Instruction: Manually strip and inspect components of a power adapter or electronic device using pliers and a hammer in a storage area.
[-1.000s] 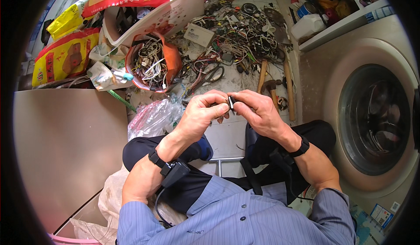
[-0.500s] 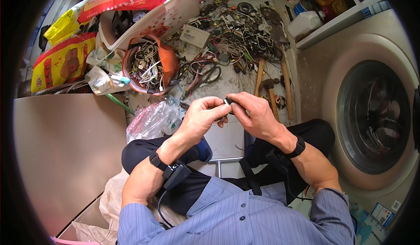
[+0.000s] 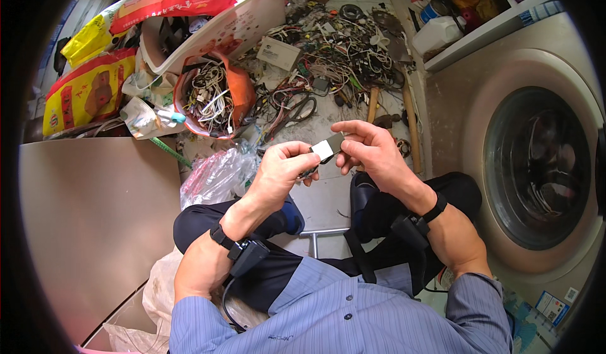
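In front of my knees, both hands meet at a small flat piece, white at its left end and dark grey at its right. My left hand pinches the white end between thumb and fingers; something dark shows under those fingers, too hidden to name. At the grey end, my right hand has its thumb and fingers closed on the edge, the index finger raised along the top. Beyond the hands lie black-handled scissors and a heap of tangled cables and small electronic parts.
An orange-and-white bag full of cables stands ahead to the left, by a clear plastic bag. Wooden-handled hammers lie at the right, near a front-loading washing machine. A metal panel fills the left side.
The small piece has turned so its flat white and grey face shows. My right hand has shifted slightly right, and its fingers have spread a little from the left hand.
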A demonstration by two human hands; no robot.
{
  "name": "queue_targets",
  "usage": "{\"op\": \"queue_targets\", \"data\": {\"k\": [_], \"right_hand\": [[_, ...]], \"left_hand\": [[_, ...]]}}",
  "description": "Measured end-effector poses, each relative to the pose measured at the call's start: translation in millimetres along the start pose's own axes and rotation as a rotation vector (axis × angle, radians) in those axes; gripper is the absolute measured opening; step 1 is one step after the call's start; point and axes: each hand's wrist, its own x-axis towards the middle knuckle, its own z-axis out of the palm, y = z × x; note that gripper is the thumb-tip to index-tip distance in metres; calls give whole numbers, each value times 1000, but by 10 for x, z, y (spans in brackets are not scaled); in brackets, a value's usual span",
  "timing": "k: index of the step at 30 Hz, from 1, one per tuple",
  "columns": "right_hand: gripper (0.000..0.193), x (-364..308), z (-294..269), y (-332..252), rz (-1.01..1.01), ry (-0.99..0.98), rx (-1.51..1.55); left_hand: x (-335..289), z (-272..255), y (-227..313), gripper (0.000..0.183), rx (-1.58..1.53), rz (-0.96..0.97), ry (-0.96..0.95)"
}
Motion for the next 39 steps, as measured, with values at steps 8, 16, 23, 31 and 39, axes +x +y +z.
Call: {"op": "queue_targets", "data": {"k": [8, 16, 23, 31, 39], "right_hand": [[32, 24, -34, -4, 63, -21, 116], [27, 21, -58, -3, 93, -61, 283], [29, -15, -33, 37, 109, -151, 399], [18, 19, -68, 63, 61, -152, 522], [14, 46, -114, 1, -36, -83, 400]], "left_hand": [[11, -48, -7, 17, -27, -3, -28], [54, -68, -22, 18, -15, 16, -106], [74, 1, -15, 17, -36, 71, -173], [57, 18, -13, 16, -118, 43, -195], [56, 11, -12, 15, -160, 45, -112]]}}
